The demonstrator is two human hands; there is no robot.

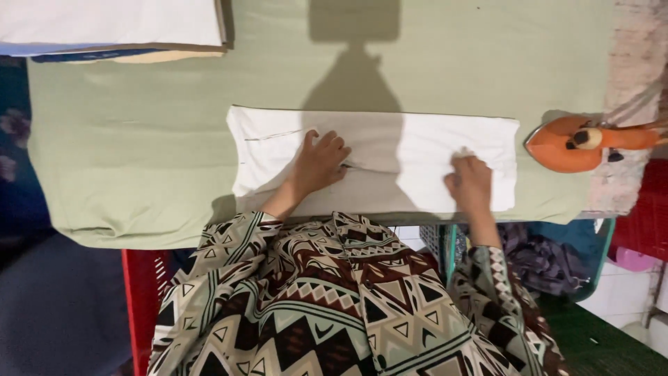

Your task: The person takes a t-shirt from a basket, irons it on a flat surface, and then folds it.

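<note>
A folded white cloth (417, 146) lies lengthwise on a table covered with pale green fabric (139, 139). My left hand (319, 164) rests flat on the cloth's left half, fingers spread and pointing away from me. My right hand (470, 182) sits on the cloth's right part near its front edge, fingers curled and pinching a bit of the white fabric. Both patterned sleeves reach up from the bottom of the view.
An orange iron (572, 143) rests at the table's right end on a pinkish patterned pad (630, 83). A stack of folded white and blue cloth (111, 28) lies at the far left corner. A red crate (142, 292) and a basket of clothes (550, 257) stand below the table.
</note>
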